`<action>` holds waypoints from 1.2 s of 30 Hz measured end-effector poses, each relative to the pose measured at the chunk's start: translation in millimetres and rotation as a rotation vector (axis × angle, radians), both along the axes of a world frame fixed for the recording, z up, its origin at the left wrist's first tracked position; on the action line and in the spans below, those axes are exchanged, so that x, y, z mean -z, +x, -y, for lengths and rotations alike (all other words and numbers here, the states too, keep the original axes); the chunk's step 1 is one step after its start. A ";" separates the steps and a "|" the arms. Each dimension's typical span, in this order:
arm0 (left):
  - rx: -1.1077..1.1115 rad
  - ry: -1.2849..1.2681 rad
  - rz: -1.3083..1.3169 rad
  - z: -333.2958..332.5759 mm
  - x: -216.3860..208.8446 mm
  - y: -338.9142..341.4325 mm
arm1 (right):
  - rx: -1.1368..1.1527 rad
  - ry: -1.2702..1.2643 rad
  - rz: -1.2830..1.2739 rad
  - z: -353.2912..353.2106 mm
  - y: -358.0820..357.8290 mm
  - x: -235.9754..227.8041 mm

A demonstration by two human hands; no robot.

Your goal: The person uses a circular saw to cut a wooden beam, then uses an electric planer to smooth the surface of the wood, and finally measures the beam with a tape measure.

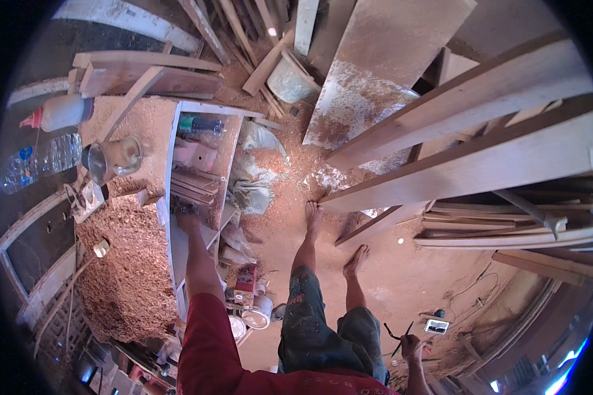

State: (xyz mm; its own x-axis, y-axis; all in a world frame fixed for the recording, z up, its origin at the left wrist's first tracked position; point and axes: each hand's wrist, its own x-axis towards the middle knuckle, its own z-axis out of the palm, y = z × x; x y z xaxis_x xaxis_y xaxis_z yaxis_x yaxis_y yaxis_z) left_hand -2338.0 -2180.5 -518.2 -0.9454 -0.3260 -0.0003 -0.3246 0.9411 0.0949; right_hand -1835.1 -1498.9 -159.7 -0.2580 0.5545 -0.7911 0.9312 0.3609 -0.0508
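My left arm reaches into the shelf [219,158] of a bench on the left. My left hand [190,224] is inside a dark compartment, below a row of thin wooden strips [194,187], and its fingers are hidden. A pink part [194,155] and a dark green bottle [201,125] lie in the compartments above. Down at the lower right, my right hand [412,349] is closed on a thin black two-armed item [398,339], whose kind I cannot make out.
Sawdust and shavings [125,263] heap on the bench, near a mug [122,158] and a plastic bottle [46,158]. Long planks [468,164] lean on the right, ending near my feet. Tins [257,312] stand beside the shelf; a small lamp [436,326] lies on the floor.
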 end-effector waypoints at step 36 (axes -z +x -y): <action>1.952 0.506 0.978 -791.4 -511.6 743.6 | 1.707 0.282 -1.624 -70.8 499.8 -226.3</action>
State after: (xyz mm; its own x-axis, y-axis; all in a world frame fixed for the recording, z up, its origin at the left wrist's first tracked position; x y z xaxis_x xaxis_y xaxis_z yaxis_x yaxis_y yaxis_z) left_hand -1594.4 -1389.1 -6.6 0.3389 0.8981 -0.2803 0.6040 0.0207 0.7967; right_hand -1335.3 -1428.2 66.6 0.2740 0.8756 -0.3978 -0.4327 -0.2572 -0.8641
